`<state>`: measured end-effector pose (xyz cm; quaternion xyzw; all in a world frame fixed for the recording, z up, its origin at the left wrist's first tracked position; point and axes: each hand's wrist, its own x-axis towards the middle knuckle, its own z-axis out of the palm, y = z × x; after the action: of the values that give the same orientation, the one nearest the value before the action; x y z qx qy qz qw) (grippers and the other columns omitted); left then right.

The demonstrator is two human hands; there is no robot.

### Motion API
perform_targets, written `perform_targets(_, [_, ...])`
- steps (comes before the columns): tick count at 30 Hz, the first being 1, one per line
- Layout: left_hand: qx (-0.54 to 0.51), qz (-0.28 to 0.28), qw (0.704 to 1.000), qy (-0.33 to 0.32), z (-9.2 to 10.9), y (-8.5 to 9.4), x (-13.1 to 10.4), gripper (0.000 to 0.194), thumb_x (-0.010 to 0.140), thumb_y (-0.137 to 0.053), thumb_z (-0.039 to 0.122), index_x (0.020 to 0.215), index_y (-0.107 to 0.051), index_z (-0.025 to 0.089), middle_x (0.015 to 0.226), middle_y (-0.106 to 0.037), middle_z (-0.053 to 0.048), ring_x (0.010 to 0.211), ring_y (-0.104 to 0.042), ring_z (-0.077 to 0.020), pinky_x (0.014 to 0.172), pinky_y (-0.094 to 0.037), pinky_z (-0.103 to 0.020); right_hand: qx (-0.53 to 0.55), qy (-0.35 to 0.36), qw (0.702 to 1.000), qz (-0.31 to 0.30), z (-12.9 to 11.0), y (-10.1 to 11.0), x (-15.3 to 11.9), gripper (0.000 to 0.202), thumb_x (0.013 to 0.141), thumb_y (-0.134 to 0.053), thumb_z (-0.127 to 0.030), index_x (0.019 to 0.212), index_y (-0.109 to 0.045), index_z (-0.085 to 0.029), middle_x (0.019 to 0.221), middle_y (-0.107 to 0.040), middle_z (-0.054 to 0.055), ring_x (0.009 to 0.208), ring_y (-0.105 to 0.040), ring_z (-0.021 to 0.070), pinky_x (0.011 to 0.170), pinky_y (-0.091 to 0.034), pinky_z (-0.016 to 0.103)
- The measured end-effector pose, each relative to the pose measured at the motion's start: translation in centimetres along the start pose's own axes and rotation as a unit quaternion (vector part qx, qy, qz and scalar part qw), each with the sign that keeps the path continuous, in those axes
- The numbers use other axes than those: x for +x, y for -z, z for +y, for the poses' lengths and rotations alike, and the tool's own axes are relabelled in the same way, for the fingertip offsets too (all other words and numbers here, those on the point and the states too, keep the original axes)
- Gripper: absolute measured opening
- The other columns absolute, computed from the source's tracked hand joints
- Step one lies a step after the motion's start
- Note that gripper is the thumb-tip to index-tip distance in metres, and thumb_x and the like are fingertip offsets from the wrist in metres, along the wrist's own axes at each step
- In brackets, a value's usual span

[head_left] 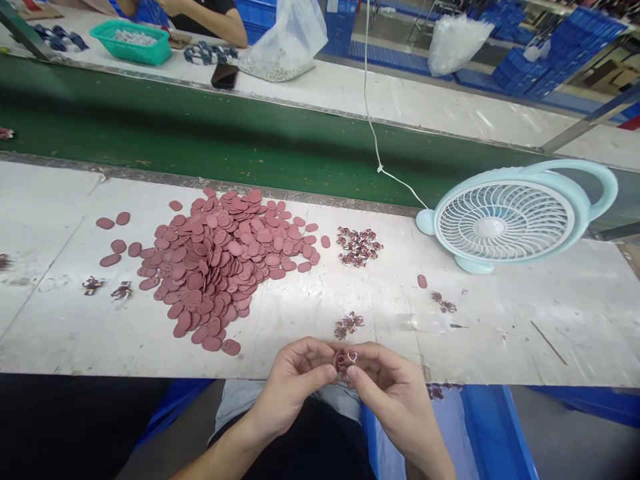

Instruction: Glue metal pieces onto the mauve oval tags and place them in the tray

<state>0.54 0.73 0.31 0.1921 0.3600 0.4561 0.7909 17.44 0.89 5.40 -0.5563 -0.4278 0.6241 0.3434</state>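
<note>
Between the fingertips of my left hand (295, 380) and my right hand (387, 383) is a small dark red figure (344, 361) with a white-and-orange ring-like detail. Both hands pinch it at the table's front edge, and the fingers partly hide it. Just beyond my hands lies a small cluster of similar figures (349, 325). A larger cluster of figures (359, 247) sits farther back. To the left spreads a big pile of dull pink oval pieces (220, 253), some showing small holes. One loose oval piece (423, 281) and a few figures (444, 303) lie to the right.
A pale blue fan (490, 227) stands at the back right, its white cord (373, 127) hanging from above. A clear bottle with a dark needle tip (435, 324) lies nearby. Below the table edge is a blue crate (493, 427). Across the green belt (200, 140), another person's arm shows.
</note>
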Motion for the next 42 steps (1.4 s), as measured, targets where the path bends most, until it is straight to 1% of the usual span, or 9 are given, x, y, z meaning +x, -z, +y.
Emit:
perform_targets(6, [0.016,0.016,1.000,-0.013,-0.3,-0.2,-0.1,0.008,0.078,-0.080,0.018,0.071,-0.076,0.017,0.086,-0.081,-0.006,0.084,-0.072,-0.0203,0.083,-0.053,-0.033,-0.013,-0.007,1.000,-0.015,-0.2,0.2,0.0,0.022,0.090,-0.069,-0.030,0.111,-0.073,-0.024,0.106,-0.076,0.008,0.088,-0.072,0.0205,0.080,-0.060,0.034])
perform_targets(22, [0.001,0.048,0.998,-0.032,-0.6,-1.1,0.0,0.008,0.080,-0.077,0.021,0.073,-0.077,0.017,0.104,-0.080,-0.010,0.098,-0.072,-0.0280,0.096,-0.052,-0.047,0.082,-0.001,0.997,-0.006,0.6,-0.2,0.4,0.017,0.090,-0.071,-0.030,0.105,-0.074,-0.023,0.102,-0.076,0.006,0.087,-0.070,0.0189,0.079,-0.058,0.031])
perform_targets(26, [0.010,0.059,0.997,-0.046,-1.4,-1.4,0.0,0.004,0.081,-0.076,0.023,0.081,-0.077,0.018,0.119,-0.075,-0.011,0.108,-0.069,-0.0304,0.095,-0.054,-0.047,0.106,0.003,0.994,0.029,1.6,0.3,0.6,0.018,0.087,-0.074,-0.031,0.103,-0.074,-0.024,0.092,-0.077,0.005,0.081,-0.071,0.0178,0.075,-0.059,0.029])
perform_targets(29, [0.116,0.017,0.990,-0.074,-0.3,-0.6,0.6,0.013,0.085,-0.073,0.026,0.096,-0.077,0.020,0.130,-0.070,-0.013,0.123,-0.062,-0.0319,0.104,-0.048,-0.048,0.155,0.002,0.987,0.053,2.6,1.3,0.6,0.017,0.084,-0.077,-0.033,0.098,-0.076,-0.024,0.087,-0.076,0.004,0.075,-0.070,0.0171,0.068,-0.059,0.028])
perform_targets(32, [0.376,0.011,0.910,-0.175,3.0,1.0,3.0,0.024,0.091,-0.063,0.029,0.113,-0.072,0.022,0.136,-0.066,-0.014,0.128,-0.059,-0.0295,0.108,-0.046,-0.046,0.198,-0.006,0.975,0.098,3.5,2.3,0.5,0.021,0.078,-0.082,-0.035,0.093,-0.077,-0.022,0.084,-0.075,0.005,0.070,-0.069,0.0172,0.062,-0.058,0.027])
perform_targets(34, [0.607,0.000,0.747,-0.270,5.8,2.0,5.7,0.034,0.094,-0.058,0.030,0.125,-0.066,0.020,0.143,-0.059,-0.016,0.132,-0.054,-0.0295,0.113,-0.040,-0.049,0.214,-0.013,0.970,0.117,3.8,2.8,0.4,0.024,0.074,-0.085,-0.035,0.091,-0.077,-0.021,0.083,-0.074,0.005,0.067,-0.069,0.0166,0.060,-0.057,0.027])
perform_targets(35, [0.640,-0.018,0.714,-0.285,7.0,2.2,7.3,0.037,0.092,-0.061,0.030,0.126,-0.065,0.017,0.145,-0.056,-0.018,0.137,-0.049,-0.0313,0.117,-0.033,-0.050,0.218,-0.016,0.969,0.117,3.9,2.9,0.4,0.025,0.073,-0.085,-0.036,0.091,-0.077,-0.020,0.082,-0.074,0.005,0.066,-0.068,0.0164,0.060,-0.057,0.027])
perform_targets(38, [0.689,-0.066,0.656,-0.300,9.3,2.1,12.0,0.051,0.088,-0.063,0.037,0.131,-0.060,0.009,0.155,-0.044,-0.021,0.148,-0.029,-0.0357,0.121,-0.021,-0.049,0.220,-0.014,0.971,0.093,4.0,2.5,0.1,0.026,0.073,-0.085,-0.037,0.091,-0.077,-0.019,0.081,-0.073,0.006,0.066,-0.067,0.0164,0.059,-0.056,0.027])
perform_targets(42, [0.738,-0.069,0.599,-0.304,8.8,1.1,16.3,0.060,0.098,-0.044,0.040,0.141,-0.045,-0.001,0.160,-0.032,-0.027,0.150,-0.018,-0.0408,0.120,-0.014,-0.055,0.212,-0.006,0.974,0.080,3.8,1.5,-0.7,0.027,0.073,-0.085,-0.039,0.090,-0.077,-0.020,0.078,-0.073,0.005,0.064,-0.067,0.0168,0.058,-0.055,0.027])
